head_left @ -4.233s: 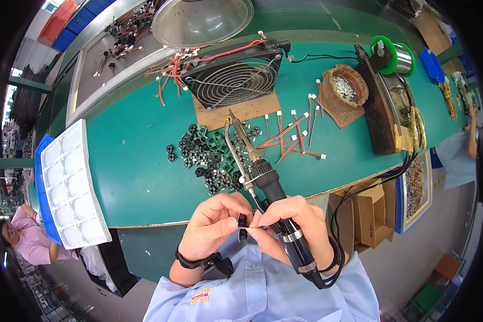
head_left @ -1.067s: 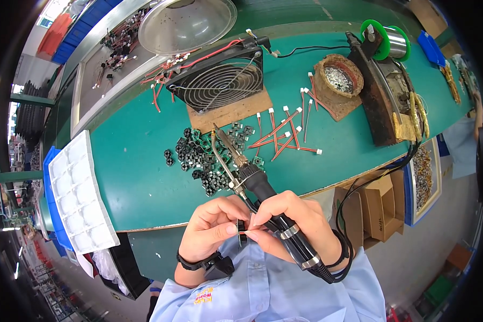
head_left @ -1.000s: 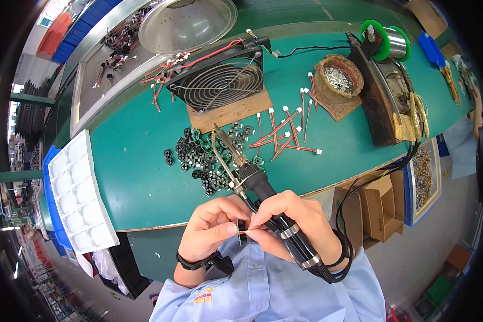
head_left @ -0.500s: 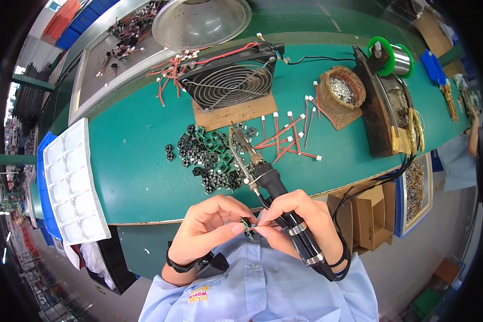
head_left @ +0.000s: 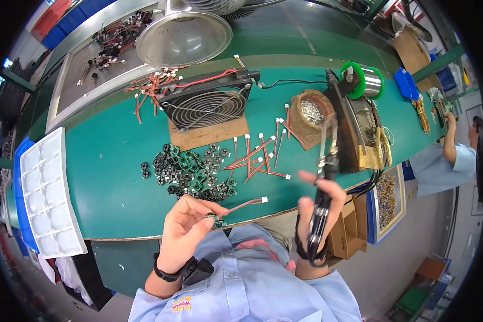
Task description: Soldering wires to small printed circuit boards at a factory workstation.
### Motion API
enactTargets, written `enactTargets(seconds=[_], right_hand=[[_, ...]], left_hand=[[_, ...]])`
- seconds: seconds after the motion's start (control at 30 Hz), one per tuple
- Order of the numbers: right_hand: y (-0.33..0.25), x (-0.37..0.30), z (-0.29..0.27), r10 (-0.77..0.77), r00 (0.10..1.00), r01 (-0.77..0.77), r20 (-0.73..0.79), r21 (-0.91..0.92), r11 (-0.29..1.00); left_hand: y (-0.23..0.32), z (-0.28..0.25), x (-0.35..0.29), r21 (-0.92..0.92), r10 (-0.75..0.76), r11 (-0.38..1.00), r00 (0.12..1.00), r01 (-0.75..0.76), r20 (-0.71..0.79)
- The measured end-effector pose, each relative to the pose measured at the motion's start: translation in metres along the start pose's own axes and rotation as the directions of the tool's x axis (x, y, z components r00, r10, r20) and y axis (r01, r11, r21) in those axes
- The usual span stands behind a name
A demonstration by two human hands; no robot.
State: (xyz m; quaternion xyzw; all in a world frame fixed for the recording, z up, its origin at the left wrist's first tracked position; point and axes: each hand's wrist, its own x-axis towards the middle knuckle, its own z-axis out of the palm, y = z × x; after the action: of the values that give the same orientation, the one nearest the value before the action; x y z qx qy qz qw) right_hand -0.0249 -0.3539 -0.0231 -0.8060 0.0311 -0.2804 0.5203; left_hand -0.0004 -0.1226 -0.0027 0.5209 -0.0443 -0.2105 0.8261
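My left hand (head_left: 185,231) pinches a small green circuit board (head_left: 216,220) above the table's front edge. From the board a red-and-white wire lead (head_left: 241,205) stretches right, with a white connector at its free end. My right hand (head_left: 327,201), blurred by motion, grips a black-handled soldering iron (head_left: 319,212). The iron points up, its blurred tip close to a round brown pot (head_left: 310,108) with silvery bits inside. Beyond my left hand lies a pile of small black and green parts (head_left: 190,172). More wire leads (head_left: 252,161) lie loose right of the pile.
A black fan (head_left: 206,104) stands on a wooden board behind the pile. A solder wire spool (head_left: 367,81) and a dark iron stand (head_left: 351,129) are at the right. A white divided tray (head_left: 51,193) is at the left. Another person (head_left: 445,161) sits far right.
My right hand has carried the soldering iron right and away from the circuit board, toward the pot. The board stays in my left hand, its wire lead now in plain sight. The view has shifted.
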Motion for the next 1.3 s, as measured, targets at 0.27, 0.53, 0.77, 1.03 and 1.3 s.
enactTargets(seconds=[0.27, 0.53, 0.77, 1.03, 1.3], right_hand=[[-0.013, -0.006, -0.001, 0.165, 0.951, -0.16, -0.263, 0.038, 0.986], [-0.032, -0.026, -0.016, -0.288, 0.851, 0.336, 0.439, -0.033, 0.941], [-0.033, -0.027, -0.011, -0.337, 0.825, 0.391, 0.453, -0.028, 0.92], [-0.033, -0.027, -0.01, -0.309, 0.83, 0.364, 0.465, -0.032, 0.931], [-0.034, -0.027, -0.011, -0.302, 0.83, 0.362, 0.469, -0.041, 0.931]], left_hand=[[0.004, 0.003, 0.015, 0.069, 0.061, 0.997, 0.973, -0.047, -0.223], [0.0, -0.001, 0.022, 0.153, 0.155, 0.981, 0.964, -0.123, -0.218], [-0.002, 0.0, 0.022, 0.127, 0.16, 0.982, 0.97, -0.138, -0.184], [-0.003, 0.001, 0.021, 0.158, 0.159, 0.979, 0.971, -0.132, -0.177], [-0.004, 0.002, 0.021, 0.157, 0.161, 0.978, 0.971, -0.134, -0.176]])
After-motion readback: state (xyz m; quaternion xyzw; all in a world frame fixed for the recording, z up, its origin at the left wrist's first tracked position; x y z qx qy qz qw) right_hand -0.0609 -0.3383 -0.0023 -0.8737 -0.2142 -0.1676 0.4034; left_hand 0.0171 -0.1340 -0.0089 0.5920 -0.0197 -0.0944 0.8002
